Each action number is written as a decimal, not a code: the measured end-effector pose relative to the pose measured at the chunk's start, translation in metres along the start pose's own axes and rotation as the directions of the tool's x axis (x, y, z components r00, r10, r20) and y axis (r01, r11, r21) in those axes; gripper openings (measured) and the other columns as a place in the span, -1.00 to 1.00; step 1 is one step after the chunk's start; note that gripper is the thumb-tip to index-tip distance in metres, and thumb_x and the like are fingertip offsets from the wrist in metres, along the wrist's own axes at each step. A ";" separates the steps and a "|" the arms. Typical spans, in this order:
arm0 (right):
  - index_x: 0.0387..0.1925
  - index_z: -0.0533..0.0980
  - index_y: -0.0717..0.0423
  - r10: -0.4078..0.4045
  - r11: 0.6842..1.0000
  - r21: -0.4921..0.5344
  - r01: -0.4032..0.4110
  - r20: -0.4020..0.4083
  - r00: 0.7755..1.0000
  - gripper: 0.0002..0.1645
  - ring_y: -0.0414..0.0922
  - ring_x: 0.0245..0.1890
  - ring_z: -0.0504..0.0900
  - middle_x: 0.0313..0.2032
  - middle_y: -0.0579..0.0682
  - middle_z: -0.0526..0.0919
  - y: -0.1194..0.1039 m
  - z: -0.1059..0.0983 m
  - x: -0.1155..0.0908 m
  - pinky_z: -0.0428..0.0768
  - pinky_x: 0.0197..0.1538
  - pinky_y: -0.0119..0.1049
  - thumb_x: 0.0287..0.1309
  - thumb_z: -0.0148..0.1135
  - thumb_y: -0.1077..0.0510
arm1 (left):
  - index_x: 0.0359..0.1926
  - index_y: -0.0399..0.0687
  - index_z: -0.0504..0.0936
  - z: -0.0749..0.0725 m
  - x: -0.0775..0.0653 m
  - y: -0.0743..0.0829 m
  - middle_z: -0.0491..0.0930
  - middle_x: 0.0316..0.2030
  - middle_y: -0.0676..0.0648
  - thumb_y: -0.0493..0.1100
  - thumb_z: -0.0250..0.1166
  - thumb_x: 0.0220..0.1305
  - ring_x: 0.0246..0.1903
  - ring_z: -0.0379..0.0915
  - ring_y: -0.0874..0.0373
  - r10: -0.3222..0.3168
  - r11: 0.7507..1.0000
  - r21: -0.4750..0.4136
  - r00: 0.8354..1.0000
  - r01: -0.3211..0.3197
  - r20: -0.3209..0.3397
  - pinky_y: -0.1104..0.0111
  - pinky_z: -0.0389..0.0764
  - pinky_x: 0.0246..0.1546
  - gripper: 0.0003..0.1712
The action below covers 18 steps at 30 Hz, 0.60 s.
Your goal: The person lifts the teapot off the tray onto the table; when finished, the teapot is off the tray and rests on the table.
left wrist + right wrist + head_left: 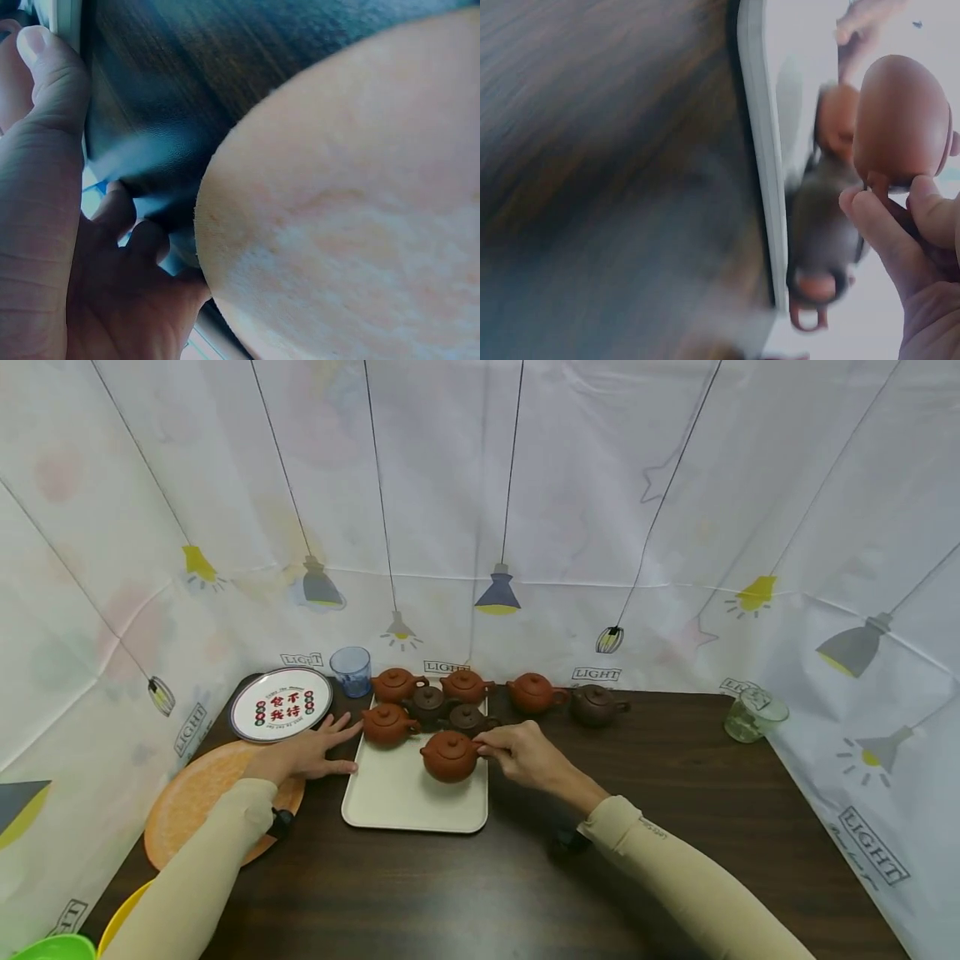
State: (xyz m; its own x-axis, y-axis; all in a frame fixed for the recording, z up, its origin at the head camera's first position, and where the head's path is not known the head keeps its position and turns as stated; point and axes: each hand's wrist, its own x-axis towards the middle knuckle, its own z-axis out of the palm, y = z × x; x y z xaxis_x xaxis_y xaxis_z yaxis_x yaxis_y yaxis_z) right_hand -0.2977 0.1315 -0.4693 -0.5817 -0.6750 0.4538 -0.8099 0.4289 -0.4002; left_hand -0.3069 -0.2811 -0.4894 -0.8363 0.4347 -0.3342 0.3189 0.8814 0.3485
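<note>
My right hand (528,756) pinches the handle of a red-brown clay teapot (450,757), held over the front part of a cream tray (416,806). In the right wrist view, the thumb and fingers close on the handle of that teapot (901,120). Behind it, several small teapots crowd the tray's back, among them a reddish one (386,725) at the left and a dark brown one (468,720). My left hand (311,752) lies with fingers spread at the tray's left side, thumb tip at the rim.
Right of the tray stand another red teapot (531,693) and a dark teapot (592,705). Left are a blue glass (351,672), a white plate (255,714) and a round orange mat (187,802). A green glass (753,716) stands far right; green and yellow (120,914) rims show front left.
</note>
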 end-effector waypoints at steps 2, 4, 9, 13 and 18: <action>-0.01 0.80 0.24 0.010 1.000 -0.006 -0.010 -0.027 1.000 -0.75 -0.06 -0.26 0.89 -0.14 0.13 0.89 0.006 -0.014 -0.009 0.78 -0.29 -0.31 0.34 0.38 0.40 | 0.74 -0.06 0.00 0.001 0.000 0.001 -0.14 0.71 -0.37 0.33 0.20 0.55 0.65 -0.22 -0.55 -0.001 1.000 0.011 1.000 0.001 -0.003 -0.44 0.23 0.47 0.04; -0.01 0.80 0.25 0.024 1.000 -0.015 -0.025 -0.068 0.997 -0.73 -0.04 -0.24 0.90 -0.15 0.14 0.89 0.013 -0.027 -0.019 0.82 -0.25 -0.26 0.31 0.37 0.45 | 0.74 -0.03 0.00 0.004 0.003 -0.005 -0.14 0.72 -0.36 0.41 0.19 0.51 0.66 -0.22 -0.53 0.000 1.000 0.004 1.000 0.001 -0.010 -0.44 0.23 0.47 0.08; 0.00 0.80 0.24 0.078 0.994 -0.059 -0.087 -0.149 0.986 -0.68 -0.01 -0.27 0.90 -0.17 0.15 0.89 0.037 -0.063 -0.047 0.77 -0.31 -0.35 0.27 0.39 0.48 | 0.75 0.12 -0.01 0.011 0.008 -0.019 -0.16 0.73 -0.31 0.55 0.16 0.42 0.67 -0.26 -0.50 0.004 1.000 -0.027 1.000 -0.005 -0.016 -0.44 0.21 0.48 0.15; -0.01 0.80 0.25 0.121 0.980 -0.129 -0.149 -0.206 0.971 -0.68 -0.01 -0.43 0.86 -0.20 0.18 0.89 0.058 -0.091 -0.071 0.46 -0.49 -0.55 0.24 0.42 0.48 | 0.75 0.05 -0.01 0.003 -0.005 -0.004 -0.14 0.71 -0.37 0.48 0.17 0.48 0.64 -0.22 -0.57 0.013 1.000 -0.018 1.000 -0.013 -0.004 -0.47 0.23 0.44 0.11; 0.02 0.79 0.28 0.192 0.944 -0.218 -0.246 -0.243 0.951 -0.68 0.04 -0.51 0.81 -0.21 0.22 0.89 0.092 -0.120 -0.110 0.29 -0.55 -0.52 0.25 0.41 0.48 | 0.75 0.05 -0.03 0.003 -0.003 0.000 -0.15 0.72 -0.36 0.44 0.16 0.51 0.65 -0.23 -0.55 0.011 1.000 -0.017 1.000 -0.011 -0.008 -0.46 0.20 0.46 0.07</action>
State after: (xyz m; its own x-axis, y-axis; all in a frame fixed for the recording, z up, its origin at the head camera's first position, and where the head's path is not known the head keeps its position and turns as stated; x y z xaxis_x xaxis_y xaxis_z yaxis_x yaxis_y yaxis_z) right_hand -0.3170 0.3176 -0.4605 -0.7271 -0.4139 0.5478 -0.6379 0.7022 -0.3161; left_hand -0.3027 -0.2819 -0.4909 -0.8362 0.4428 -0.3235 0.3206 0.8733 0.3668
